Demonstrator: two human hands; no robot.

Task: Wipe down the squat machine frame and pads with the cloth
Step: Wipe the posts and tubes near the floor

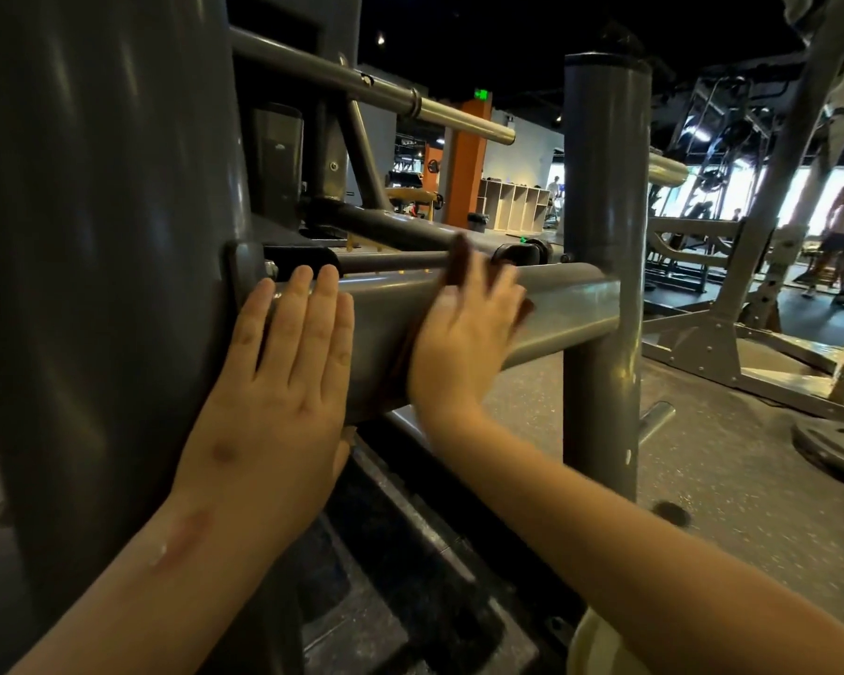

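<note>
Wiping mid-frame: right hand (464,333) presses brown cloth (458,263) flat on crossbar (568,304); left hand (283,377), at 9 o'clock, rests straight-fingered. Pads likely remain.

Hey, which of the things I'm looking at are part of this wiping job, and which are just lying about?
Part of the job:
cloth
right hand, pressing the cloth
left hand, flat on the crossbar
crossbar
upright post

Just lying about:
weight plate on the floor
white shelf
orange pillar
black bin
</note>
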